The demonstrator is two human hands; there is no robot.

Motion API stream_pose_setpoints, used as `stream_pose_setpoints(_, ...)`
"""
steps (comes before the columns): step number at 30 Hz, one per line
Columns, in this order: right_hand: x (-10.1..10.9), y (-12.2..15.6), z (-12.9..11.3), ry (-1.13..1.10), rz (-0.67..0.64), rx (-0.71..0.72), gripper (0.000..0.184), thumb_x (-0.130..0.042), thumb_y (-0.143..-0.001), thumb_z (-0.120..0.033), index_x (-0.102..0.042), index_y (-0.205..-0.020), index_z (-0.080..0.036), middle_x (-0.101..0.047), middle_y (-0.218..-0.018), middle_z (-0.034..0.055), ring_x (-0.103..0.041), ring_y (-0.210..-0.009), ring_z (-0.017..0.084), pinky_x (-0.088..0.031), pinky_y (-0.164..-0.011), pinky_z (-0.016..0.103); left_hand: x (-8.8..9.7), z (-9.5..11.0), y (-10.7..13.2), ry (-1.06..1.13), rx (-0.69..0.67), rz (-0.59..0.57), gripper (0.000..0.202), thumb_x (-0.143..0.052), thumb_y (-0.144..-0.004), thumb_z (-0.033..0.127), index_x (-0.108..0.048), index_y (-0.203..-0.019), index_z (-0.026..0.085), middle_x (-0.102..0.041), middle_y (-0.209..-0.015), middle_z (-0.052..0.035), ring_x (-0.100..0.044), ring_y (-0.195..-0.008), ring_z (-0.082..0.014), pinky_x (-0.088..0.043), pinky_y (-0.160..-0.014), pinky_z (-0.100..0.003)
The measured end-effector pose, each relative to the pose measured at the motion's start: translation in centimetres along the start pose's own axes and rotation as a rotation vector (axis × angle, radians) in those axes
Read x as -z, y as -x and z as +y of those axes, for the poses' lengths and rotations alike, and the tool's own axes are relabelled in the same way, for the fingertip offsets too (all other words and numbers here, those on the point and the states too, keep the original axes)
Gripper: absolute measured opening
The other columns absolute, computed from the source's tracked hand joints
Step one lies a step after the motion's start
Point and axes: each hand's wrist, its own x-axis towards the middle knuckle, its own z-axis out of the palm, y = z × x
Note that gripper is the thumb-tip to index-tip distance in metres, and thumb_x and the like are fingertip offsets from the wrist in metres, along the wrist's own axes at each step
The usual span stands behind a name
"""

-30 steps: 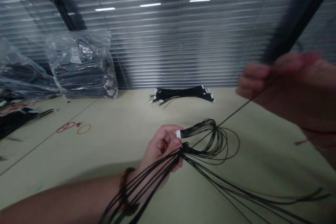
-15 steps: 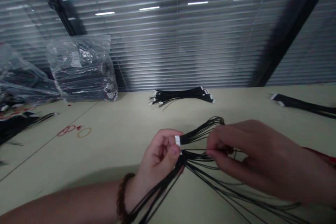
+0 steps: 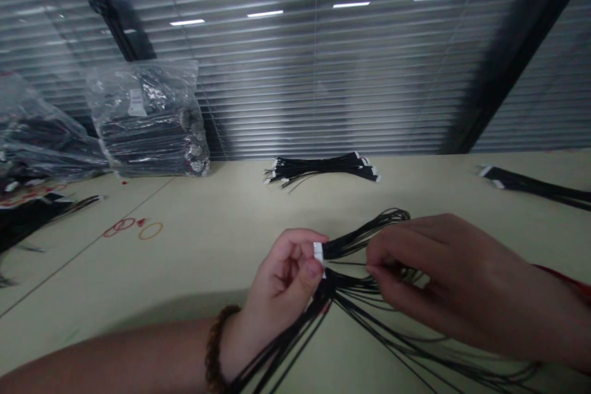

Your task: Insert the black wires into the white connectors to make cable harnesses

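Note:
My left hand (image 3: 284, 286) pinches a bundle of thin black wires (image 3: 364, 240) just behind its white connector (image 3: 318, 252), low in the middle of the view. The wires loop out to the right and trail back under my wrist, which wears a brown bead bracelet (image 3: 213, 348). My right hand (image 3: 443, 283) comes in from the right with fingertips closed on strands of the same loop, a few centimetres from the left hand's thumb.
The pale table (image 3: 207, 258) carries another black wire bundle (image 3: 323, 168) at the back centre and one more (image 3: 535, 186) at the right edge. Clear plastic bags of wires (image 3: 150, 120) stand at the back left. Rubber bands (image 3: 133, 228) lie on the left. Window blinds fill the background.
A second ago my right hand was raised high, pulling a wire taut. It has come down to the loop beside my left hand, and has barely shifted in the last half second.

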Motion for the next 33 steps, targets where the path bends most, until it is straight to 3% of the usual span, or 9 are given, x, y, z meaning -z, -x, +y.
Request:
stream_pose_setpoints(11,0.2,0.1,0.0,-0.018,0.043,0.005,0.011,-0.046,-0.082,-0.016,-0.050,-0.072,-0.019,-0.051,-0.060,-0.0040,-0.043,-0.053,0.010,-0.028,-0.052,0.026,-0.1,0.0,-0.1,0.031,0.003,0.002,0.016,-0.052,-0.087,0.023,-0.057,-0.102,0.024,-0.043,-0.067,0.0053,-0.040,-0.046,-0.0010,-0.040,-0.041,-0.009)
stream_pose_setpoints(22,0.2,-0.3,-0.2,-0.032,-0.037,-0.012,0.016,-0.044,-0.084,-0.016,-0.051,-0.071,-0.017,-0.050,-0.058,-0.0025,-0.042,-0.051,0.010,-0.025,-0.051,0.026,-0.2,0.3,0.1,-0.049,0.028,0.020,0.015,-0.052,-0.088,0.024,-0.056,-0.103,0.023,-0.044,-0.067,0.0053,-0.040,-0.045,-0.0013,-0.036,-0.038,-0.010)
stream_pose_setpoints(33,-1.8,-0.6,-0.8,-0.034,-0.028,-0.013,0.016,-0.042,-0.089,-0.018,-0.055,-0.079,-0.017,-0.055,-0.066,-0.0017,-0.048,-0.058,0.011,-0.029,-0.057,0.027,-0.1,-0.1,0.4,0.010,0.126,0.005,0.014,-0.057,-0.084,0.026,-0.057,-0.098,0.021,-0.048,-0.065,0.0057,-0.046,-0.043,-0.0001,-0.036,-0.038,-0.009)
